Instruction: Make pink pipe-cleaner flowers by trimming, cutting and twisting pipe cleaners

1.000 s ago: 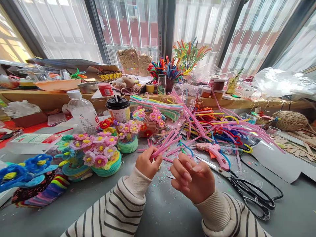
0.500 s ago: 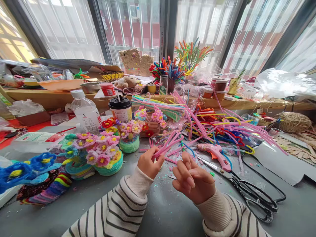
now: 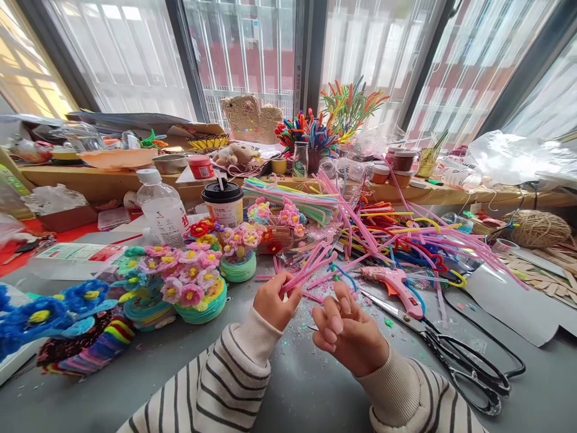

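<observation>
Several pink pipe cleaners (image 3: 315, 263) stick out of my left hand (image 3: 276, 304), pinched between its thumb and fingers. To its right, my right hand (image 3: 349, 337) is held palm up with its fingers curled in. A thin dark tip shows at the left of those fingers, but what it belongs to cannot be made out. Beyond the right hand lie a pink glue gun (image 3: 396, 285) and large black-handled scissors (image 3: 451, 355). Left of my left hand, pipe-cleaner flowers (image 3: 193, 270) stand in coiled turquoise pots, and blue flowers (image 3: 40, 316) stand in a striped one.
A tangle of coloured pipe cleaners (image 3: 406, 234) spreads behind the glue gun. At the back left are a clear bottle (image 3: 160, 210) and a lidded cup (image 3: 223, 204). Glitter and scraps dot the grey table (image 3: 297, 385). A crowded ledge (image 3: 252, 174) runs below the windows.
The view has shifted slightly. My right hand's fingers have turned and spread a little, while my left hand keeps its hold on the pink pipe cleaners.
</observation>
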Demonstrator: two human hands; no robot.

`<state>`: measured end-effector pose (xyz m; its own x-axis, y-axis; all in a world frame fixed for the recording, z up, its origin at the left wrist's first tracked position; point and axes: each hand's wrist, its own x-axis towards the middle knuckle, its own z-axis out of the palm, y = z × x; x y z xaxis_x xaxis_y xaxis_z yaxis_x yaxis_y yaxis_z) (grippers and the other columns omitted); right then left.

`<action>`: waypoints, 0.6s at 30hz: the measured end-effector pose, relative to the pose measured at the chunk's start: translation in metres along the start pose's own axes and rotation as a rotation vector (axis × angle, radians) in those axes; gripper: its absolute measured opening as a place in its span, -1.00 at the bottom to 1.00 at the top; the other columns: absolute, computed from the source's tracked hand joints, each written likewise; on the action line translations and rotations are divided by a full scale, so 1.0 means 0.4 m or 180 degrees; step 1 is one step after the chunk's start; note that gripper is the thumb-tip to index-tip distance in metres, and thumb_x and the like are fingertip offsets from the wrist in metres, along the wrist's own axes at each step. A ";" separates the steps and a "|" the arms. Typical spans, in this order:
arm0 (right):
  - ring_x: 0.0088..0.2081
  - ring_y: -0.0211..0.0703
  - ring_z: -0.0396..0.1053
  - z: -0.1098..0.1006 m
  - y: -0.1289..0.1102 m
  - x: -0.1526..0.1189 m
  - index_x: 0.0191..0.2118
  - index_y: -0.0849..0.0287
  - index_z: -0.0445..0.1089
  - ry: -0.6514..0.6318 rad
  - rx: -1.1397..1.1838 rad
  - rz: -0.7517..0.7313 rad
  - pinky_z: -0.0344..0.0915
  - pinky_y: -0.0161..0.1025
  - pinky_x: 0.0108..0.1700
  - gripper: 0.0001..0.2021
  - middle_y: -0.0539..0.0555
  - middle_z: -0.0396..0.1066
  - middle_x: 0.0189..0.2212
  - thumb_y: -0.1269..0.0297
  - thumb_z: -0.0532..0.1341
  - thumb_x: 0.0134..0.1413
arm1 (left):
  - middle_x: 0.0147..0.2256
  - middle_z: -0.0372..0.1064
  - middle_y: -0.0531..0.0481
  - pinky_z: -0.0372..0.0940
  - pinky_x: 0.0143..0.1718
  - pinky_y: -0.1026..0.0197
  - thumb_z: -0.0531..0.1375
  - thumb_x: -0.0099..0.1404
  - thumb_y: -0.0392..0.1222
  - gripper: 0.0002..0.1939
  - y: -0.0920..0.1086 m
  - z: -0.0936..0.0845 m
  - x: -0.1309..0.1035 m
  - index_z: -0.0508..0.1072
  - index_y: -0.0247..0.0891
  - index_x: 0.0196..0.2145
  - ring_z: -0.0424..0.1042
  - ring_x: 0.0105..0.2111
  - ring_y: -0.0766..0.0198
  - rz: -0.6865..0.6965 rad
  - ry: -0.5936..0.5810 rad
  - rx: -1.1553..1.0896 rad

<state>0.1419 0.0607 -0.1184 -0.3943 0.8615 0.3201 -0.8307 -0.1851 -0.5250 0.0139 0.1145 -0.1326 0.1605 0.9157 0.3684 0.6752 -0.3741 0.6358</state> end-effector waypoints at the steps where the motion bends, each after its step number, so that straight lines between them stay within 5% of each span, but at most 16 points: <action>1: -0.58 -0.37 0.12 -0.001 0.001 0.001 -0.53 0.13 0.12 0.0011 0.0007 0.0005 0.08 -0.43 -0.57 -0.81 -0.11 0.27 -0.63 0.50 0.18 -0.24 | -0.68 0.09 0.15 0.00 -0.60 0.39 -0.03 0.03 -0.12 -0.82 -0.001 0.001 0.000 0.20 -0.27 -0.59 0.04 -0.67 0.45 -0.0001 -0.0005 -0.0004; 9: -0.55 -0.34 0.14 -0.014 0.002 0.000 -0.52 0.16 0.17 -0.0066 0.0122 0.0178 0.11 -0.36 -0.51 -0.85 -0.05 0.24 -0.56 0.20 0.13 -0.17 | -0.68 0.08 0.15 -0.01 -0.60 0.39 -0.03 0.04 -0.14 -0.83 -0.004 0.003 -0.002 0.20 -0.27 -0.59 0.05 -0.67 0.45 0.0016 0.0015 -0.0023; 18: -0.62 -0.41 0.07 -0.010 0.003 0.008 -0.57 0.19 0.19 0.0032 0.0096 0.0108 0.08 -0.42 -0.55 -0.87 -0.09 0.18 -0.64 0.35 0.19 -0.21 | -0.68 0.07 0.16 -0.01 -0.59 0.39 -0.02 0.03 -0.14 -0.84 -0.007 0.004 -0.001 0.19 -0.27 -0.59 0.04 -0.68 0.45 0.0000 0.0045 -0.0019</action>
<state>0.1410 0.0652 -0.1211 -0.4184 0.8592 0.2945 -0.8285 -0.2282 -0.5114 0.0131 0.1154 -0.1354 0.1502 0.9136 0.3778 0.6709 -0.3749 0.6398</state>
